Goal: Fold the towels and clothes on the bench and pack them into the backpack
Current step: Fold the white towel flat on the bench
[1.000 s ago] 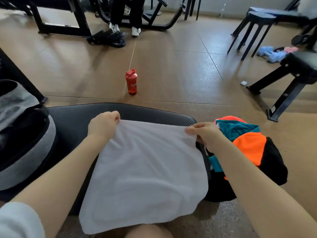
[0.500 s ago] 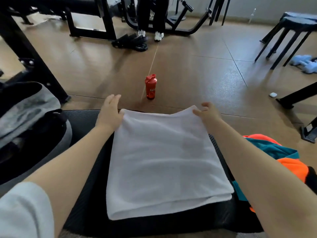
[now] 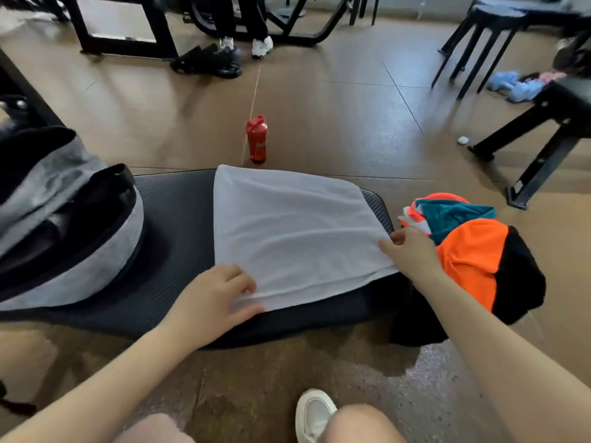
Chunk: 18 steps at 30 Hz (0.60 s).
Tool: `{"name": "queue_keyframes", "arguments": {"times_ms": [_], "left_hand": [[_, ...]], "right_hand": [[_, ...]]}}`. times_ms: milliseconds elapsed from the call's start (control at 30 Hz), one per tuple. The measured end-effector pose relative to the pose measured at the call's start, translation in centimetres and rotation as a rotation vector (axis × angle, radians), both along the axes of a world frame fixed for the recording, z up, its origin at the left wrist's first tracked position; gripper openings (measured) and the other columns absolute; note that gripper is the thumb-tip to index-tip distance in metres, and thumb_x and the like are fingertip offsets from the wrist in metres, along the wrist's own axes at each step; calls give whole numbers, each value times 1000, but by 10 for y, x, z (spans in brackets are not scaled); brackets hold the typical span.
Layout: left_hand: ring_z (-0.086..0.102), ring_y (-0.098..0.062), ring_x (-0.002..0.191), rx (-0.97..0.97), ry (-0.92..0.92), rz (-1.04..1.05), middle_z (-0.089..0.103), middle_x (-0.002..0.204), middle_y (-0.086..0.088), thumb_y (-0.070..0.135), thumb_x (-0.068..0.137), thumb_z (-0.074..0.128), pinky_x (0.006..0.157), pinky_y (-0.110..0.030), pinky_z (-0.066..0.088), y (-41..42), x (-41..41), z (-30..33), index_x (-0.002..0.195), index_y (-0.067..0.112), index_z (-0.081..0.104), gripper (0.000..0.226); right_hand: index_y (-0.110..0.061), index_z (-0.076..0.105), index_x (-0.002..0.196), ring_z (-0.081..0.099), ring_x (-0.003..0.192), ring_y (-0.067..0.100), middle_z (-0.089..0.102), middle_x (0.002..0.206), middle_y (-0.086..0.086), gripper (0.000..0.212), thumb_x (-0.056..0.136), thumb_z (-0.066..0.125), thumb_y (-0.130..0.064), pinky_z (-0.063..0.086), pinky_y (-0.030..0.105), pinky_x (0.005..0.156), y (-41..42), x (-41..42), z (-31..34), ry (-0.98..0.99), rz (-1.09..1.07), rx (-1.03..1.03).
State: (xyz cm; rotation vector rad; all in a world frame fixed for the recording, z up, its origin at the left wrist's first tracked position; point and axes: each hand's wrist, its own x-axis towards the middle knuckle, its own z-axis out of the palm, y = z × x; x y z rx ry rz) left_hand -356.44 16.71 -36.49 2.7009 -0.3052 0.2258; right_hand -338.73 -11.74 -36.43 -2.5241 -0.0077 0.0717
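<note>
The white towel [image 3: 297,231], soft, light and limp, is spread folded on the table [image 3: 179,219], pinched at its near-left corner by the left hand [image 3: 211,302] and at its right edge by the right hand [image 3: 412,254], where it is best gripped.

A red shaker bottle [image 3: 256,139] stands upright on the brown floor [image 3: 335,116]. Farther back, a person's 2 white sneakers [image 3: 261,46] stand beside dark sandals [image 3: 208,60] under black gym frames [image 3: 121,24]. At right are black stools [image 3: 479,43], light blue cloth [image 3: 515,86] and a small white object [image 3: 462,140] near a black bench leg [image 3: 540,155].
</note>
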Motion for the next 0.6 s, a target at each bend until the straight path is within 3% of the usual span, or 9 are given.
{"name": "queue_keyframes", "arguments": {"times_ms": [133, 300, 367, 500, 600], "left_hand": [[60, -22, 61, 135, -146, 38, 59, 70, 0, 32, 82, 42, 52, -23, 46, 1, -1, 4, 77, 13, 63, 29], [41, -15, 66, -17, -406, 129, 49, 67, -2, 13, 79, 45, 60, -21, 33, 3, -14, 25, 84, 11, 54, 11], [39, -15, 66, -20, -363, 127, 49, 68, -2, 12, 76, 44, 60, -22, 33, 8, -23, 19, 81, 11, 56, 13], [47, -16, 69, -50, -64, 189, 49, 74, 3, 26, 71, 40, 55, -33, 45, 5, -40, -2, 67, 14, 58, 23], [49, -16, 72, -121, -12, 337, 47, 77, 4, 20, 76, 57, 59, -30, 42, 2, -45, 1, 65, 15, 55, 12]], "right_hand": [[-2, 67, 96, 60, 100, 32, 68, 102, 16, 20, 84, 60, -16, 41, 33, 81, 0, -21, 6, -71, -46, -5], [-4, 69, 94, 58, 105, 30, 67, 108, 14, 17, 85, 58, -13, 38, 30, 81, 6, -29, 31, -225, -42, 17], [-4, 69, 89, 58, 104, 31, 68, 107, 14, 14, 84, 59, -13, 40, 32, 81, 0, -37, 26, -197, -16, -29], [-4, 65, 89, 60, 95, 30, 67, 94, 13, 20, 87, 60, -23, 39, 32, 76, -10, -52, 8, -6, -8, -39], [4, 64, 85, 59, 82, 32, 64, 81, 16, 38, 89, 56, -33, 44, 36, 76, -10, -58, 10, 51, -13, -1]]}}
